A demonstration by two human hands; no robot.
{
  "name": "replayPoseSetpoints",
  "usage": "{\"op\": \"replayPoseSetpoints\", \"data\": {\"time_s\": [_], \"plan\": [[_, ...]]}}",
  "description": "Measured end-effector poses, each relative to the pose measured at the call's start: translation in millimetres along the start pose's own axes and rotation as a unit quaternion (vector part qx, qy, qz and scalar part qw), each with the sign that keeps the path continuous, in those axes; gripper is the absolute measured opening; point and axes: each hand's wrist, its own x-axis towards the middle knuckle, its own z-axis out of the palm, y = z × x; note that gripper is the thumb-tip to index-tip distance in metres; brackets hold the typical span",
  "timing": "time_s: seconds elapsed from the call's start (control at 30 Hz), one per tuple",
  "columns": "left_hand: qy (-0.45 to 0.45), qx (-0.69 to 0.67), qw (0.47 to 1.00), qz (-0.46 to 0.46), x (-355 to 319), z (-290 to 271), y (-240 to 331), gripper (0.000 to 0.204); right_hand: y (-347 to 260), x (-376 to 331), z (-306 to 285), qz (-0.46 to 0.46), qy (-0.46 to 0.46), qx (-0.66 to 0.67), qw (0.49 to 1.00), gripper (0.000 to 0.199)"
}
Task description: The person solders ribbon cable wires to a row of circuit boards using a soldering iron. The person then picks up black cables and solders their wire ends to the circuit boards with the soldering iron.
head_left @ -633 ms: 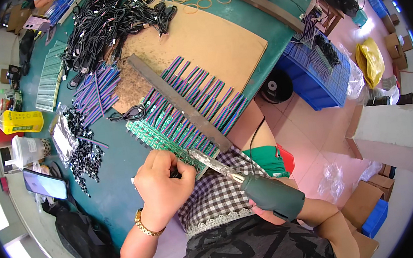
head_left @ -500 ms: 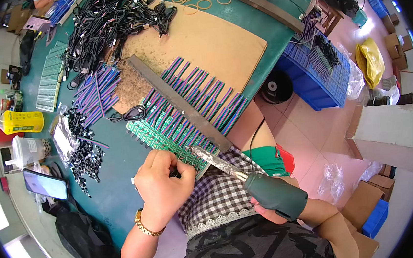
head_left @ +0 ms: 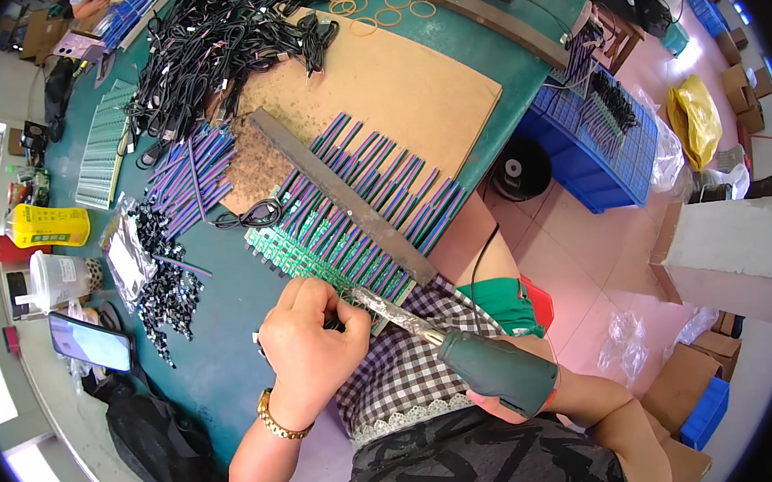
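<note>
Little has shifted: left hand (head_left: 312, 344) stays pinched shut at the circuit-board row (head_left: 313, 252); right hand (head_left: 510, 395) still grips the soldering iron (head_left: 470, 358).

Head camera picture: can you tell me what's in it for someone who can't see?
A person's right hand holds a soldering iron to a row of green circuit boards on a teal table, while the left hand steadies them.

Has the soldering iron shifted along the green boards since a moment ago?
No. The soldering iron in the right hand keeps its tip at the same near end of the green circuit boards, just below the metal bar.
</note>
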Motion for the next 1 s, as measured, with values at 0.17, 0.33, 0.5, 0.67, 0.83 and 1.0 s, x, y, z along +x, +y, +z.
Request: {"op": "replayPoseSetpoints", "data": {"time_s": [0.17, 0.33, 0.5, 0.67, 0.83, 1.0], "plan": [[-0.003, -0.011, 1.000, -0.007, -0.9, -2.3, 0.8, 0.014, 3.7, -9.5, 5.0, -0.007, 0.012, -0.026, 1.000, 0.026], [-0.004, -0.007, 1.000, -0.007, -0.2, -2.8, 1.5, 0.012, 0.8, -7.0, 3.4, 0.037, 0.036, 0.014, 0.999, 0.015], [-0.004, -0.004, 1.000, 0.003, 1.2, -3.6, 2.7, 0.013, -1.4, -13.9, 0.2, 0.107, 0.009, 0.059, 0.992, 0.017], [-0.012, 0.013, 1.000, 0.007, -0.3, -2.8, 2.3, 0.014, 10.7, -23.4, 4.9, 0.157, -0.010, 0.175, 0.972, 0.025], [-0.030, 0.014, 0.998, 0.060, 5.0, -20.0, -2.5, 0.008, 11.5, -27.0, 6.0, 0.170, 0.014, 0.196, 0.966, 0.024], [-0.022, 0.023, 0.996, -0.087, 55.2, -54.2, -25.2, 0.018, 9.4, -27.2, 2.8, 0.169, 0.032, 0.195, 0.966, 0.024]]}}
